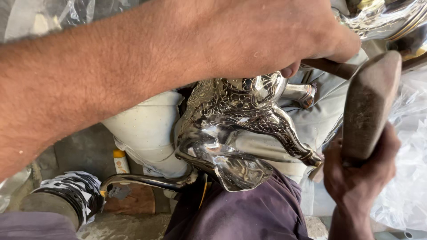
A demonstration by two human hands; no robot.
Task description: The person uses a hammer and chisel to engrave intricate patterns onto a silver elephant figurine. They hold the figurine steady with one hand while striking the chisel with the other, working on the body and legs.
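My right hand (358, 171) is closed around the lower end of a worn wooden mallet (369, 106), head tilted up. My left hand (267, 35) presses down on the engraved silver teapot (240, 120), fingers curled over its top, thumb tip on the metal. The teapot lies on its side on my lap, over purple cloth (249, 213). Clear plastic wrap (409, 178) bunches beside my right hand.
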